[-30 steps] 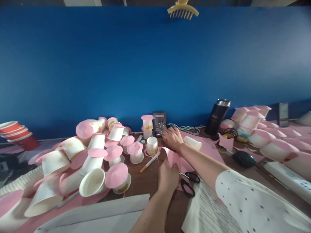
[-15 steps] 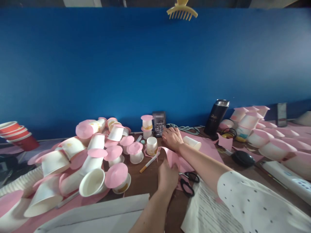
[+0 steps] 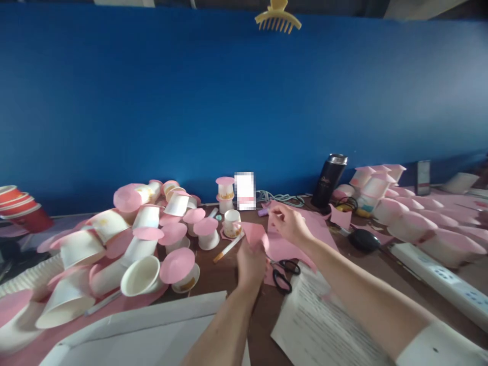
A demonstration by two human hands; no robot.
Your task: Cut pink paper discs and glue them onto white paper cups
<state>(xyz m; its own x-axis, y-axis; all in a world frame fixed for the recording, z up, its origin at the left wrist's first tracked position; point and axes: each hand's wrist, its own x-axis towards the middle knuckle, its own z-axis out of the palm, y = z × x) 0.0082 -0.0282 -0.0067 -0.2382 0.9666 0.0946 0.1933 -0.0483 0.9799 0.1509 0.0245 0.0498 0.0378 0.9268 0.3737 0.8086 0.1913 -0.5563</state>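
Observation:
My left hand (image 3: 251,267) is closed on a piece of pink paper (image 3: 254,233), its fingertips partly hidden by the sheet. To its right, my right hand (image 3: 290,223) hovers over a larger pink sheet (image 3: 322,229), fingers loosely curled and apart, with nothing visible in them. A small purple item (image 3: 263,212) lies just left of those fingers. Black-handled scissors (image 3: 282,282) rest below, beside my left wrist. A white paper cup (image 3: 232,218) stands upright left of the pink piece, and a slim white stick with an orange end (image 3: 229,247) lies before it.
Many paper cups with pink discs (image 3: 177,266) crowd the left. A phone (image 3: 244,190) leans on the blue wall (image 3: 190,101). To the right are a black thermos (image 3: 330,180), a computer mouse (image 3: 363,240), a power strip (image 3: 446,279) and more cups. Printed paper (image 3: 316,315) lies in front.
My right hand has drawn back from the phone, uncovering the purple item. The phone screen has turned from dark to bright. My left hand still holds the pink piece, now turned flatter.

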